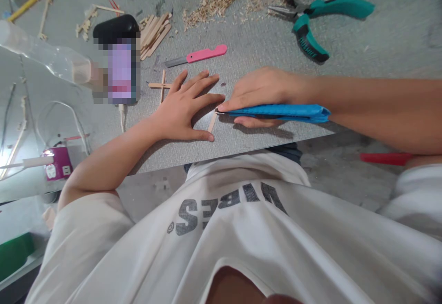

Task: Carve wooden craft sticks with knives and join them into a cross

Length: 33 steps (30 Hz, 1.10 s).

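My left hand [188, 106] lies flat on the grey table, its fingers spread. Its thumb tip rests on one end of a short wooden stick [213, 121]. A blue utility knife [276, 110] is gripped in my right hand [260, 90], with its metal tip touching or just over the stick's upper end. Past my left fingers is a cross of thin wooden sticks [162, 85], partly covered by the hand. A pink folding knife [207, 54] with its blade out lies beyond both hands.
Green-handled pliers [311, 16] lie open at the far right. Wood shavings [214, 2] and a pile of sticks [156, 35] are at the back. To the left are a phone [120, 69] on a cable, a black case [115, 29], a clear bottle [51, 53] and a purple box [58, 163].
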Each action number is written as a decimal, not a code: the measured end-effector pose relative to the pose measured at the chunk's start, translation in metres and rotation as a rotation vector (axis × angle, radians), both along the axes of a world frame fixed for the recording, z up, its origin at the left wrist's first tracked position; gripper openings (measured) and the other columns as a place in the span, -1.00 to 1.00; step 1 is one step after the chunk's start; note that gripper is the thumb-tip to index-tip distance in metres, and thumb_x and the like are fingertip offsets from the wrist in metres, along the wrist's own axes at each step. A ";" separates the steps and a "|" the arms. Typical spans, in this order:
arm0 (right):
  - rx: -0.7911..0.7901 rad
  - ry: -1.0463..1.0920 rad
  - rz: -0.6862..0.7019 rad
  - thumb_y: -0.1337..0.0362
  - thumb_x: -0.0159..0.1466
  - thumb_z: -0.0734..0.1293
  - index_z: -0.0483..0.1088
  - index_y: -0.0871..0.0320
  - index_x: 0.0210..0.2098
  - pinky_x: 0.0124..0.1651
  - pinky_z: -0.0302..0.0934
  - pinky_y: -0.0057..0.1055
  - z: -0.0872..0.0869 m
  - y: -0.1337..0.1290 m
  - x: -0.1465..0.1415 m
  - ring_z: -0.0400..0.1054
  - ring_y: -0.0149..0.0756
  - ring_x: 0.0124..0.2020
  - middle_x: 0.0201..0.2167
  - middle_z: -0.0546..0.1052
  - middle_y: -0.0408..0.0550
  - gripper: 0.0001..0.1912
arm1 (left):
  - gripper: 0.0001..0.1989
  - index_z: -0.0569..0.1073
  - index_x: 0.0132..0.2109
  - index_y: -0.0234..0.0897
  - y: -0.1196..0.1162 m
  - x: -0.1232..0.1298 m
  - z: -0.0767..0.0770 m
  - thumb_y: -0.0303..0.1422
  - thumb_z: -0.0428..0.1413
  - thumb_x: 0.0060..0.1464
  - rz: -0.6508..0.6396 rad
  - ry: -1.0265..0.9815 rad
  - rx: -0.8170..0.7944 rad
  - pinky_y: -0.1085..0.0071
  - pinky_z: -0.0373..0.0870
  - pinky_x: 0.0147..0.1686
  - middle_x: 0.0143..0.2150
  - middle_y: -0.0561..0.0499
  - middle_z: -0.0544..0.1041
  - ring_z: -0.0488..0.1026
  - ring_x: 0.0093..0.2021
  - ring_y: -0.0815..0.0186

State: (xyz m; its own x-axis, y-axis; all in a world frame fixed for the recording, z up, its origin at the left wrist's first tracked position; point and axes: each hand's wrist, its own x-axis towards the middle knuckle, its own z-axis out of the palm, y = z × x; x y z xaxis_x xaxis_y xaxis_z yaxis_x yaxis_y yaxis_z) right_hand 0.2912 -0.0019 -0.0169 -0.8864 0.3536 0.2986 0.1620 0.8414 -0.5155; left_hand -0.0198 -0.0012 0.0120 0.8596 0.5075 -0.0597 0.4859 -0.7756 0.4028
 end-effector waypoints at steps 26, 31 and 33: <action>-0.024 -0.063 -0.007 -0.16 0.66 0.15 0.52 0.04 0.33 0.36 0.44 -0.23 0.004 -0.004 -0.002 0.60 -0.22 0.13 0.06 0.71 0.03 -0.43 | 0.09 0.49 0.47 -0.03 0.000 0.000 0.001 0.59 0.16 0.05 0.014 -0.020 -0.019 -0.45 -0.25 0.70 0.72 -0.26 0.23 0.10 0.73 -0.40; 0.008 -0.060 0.010 -0.14 0.67 0.14 0.50 0.07 0.36 0.34 0.41 -0.27 0.004 -0.004 -0.002 0.59 -0.25 0.12 0.09 0.71 0.03 -0.43 | 0.11 0.50 0.46 -0.06 -0.001 0.000 0.002 0.60 0.14 0.05 0.014 -0.019 -0.009 -0.45 -0.23 0.70 0.72 -0.27 0.24 0.11 0.73 -0.40; 0.022 -0.074 0.004 -0.14 0.66 0.14 0.49 0.04 0.38 0.36 0.41 -0.27 0.003 -0.004 -0.002 0.59 -0.25 0.15 0.12 0.71 0.01 -0.42 | 0.11 0.50 0.46 -0.07 -0.001 0.000 0.001 0.60 0.14 0.05 0.015 -0.017 -0.006 -0.46 -0.23 0.70 0.72 -0.27 0.23 0.10 0.73 -0.40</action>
